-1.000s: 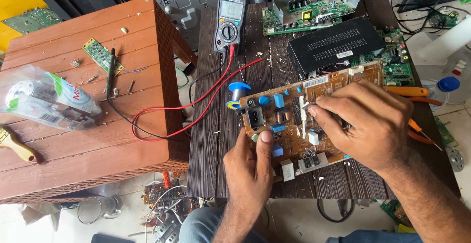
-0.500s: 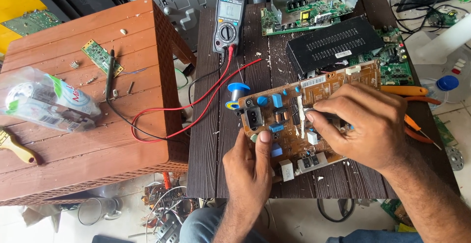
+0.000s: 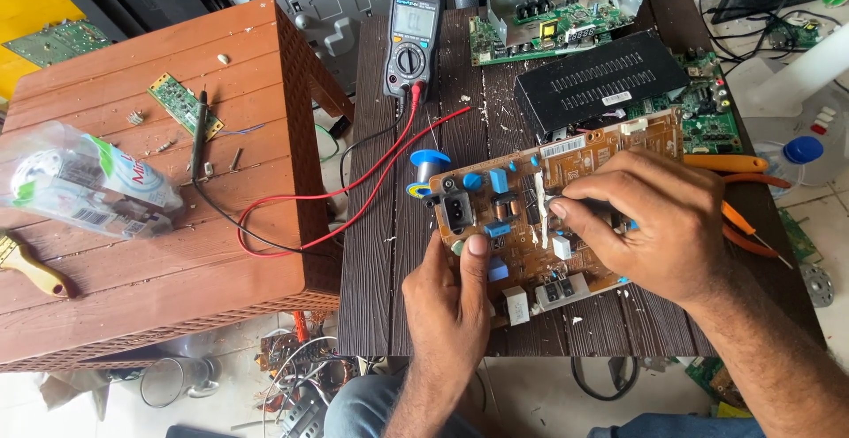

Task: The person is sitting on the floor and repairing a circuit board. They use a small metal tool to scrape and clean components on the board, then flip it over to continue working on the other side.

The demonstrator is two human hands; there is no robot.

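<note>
Cluttered repair corner seen from above: dark slatted table [image 3: 380, 252] on the right, brown wooden table [image 3: 133, 252] on the left, scrap parts on the floor between and below.

Brown circuit board [image 3: 522, 252] flat on the dark table, near its front edge. Long axis running from near-left to far-right, slightly tilted, far-right end reaching toward a black vented box [image 3: 601, 80]. Studded with blue capacitors, a black power socket at the left end, white connectors along the near edge, a white label near the far edge.

Left hand [image 3: 451, 305] up from below at the board's near-left corner, thumb pressed on top of the board by the socket, remaining fingers curled under the edge; loosely pinching the board rather than clenched. Right hand [image 3: 654, 226] laid over the board's right half, fingers bent and drawn together, tips meeting in a pinch at a small component near the board's middle; what sits between the tips too small to tell.

Grey multimeter [image 3: 412, 45] upright at the far end of the dark table, red and black leads [image 3: 292, 217] looping across to the wooden table. Orange-handled pliers [image 3: 743, 226] just right of the right hand. Green boards [image 3: 548, 31] behind the black box. Clear plastic bag [image 3: 80, 190] on the wooden table.
</note>
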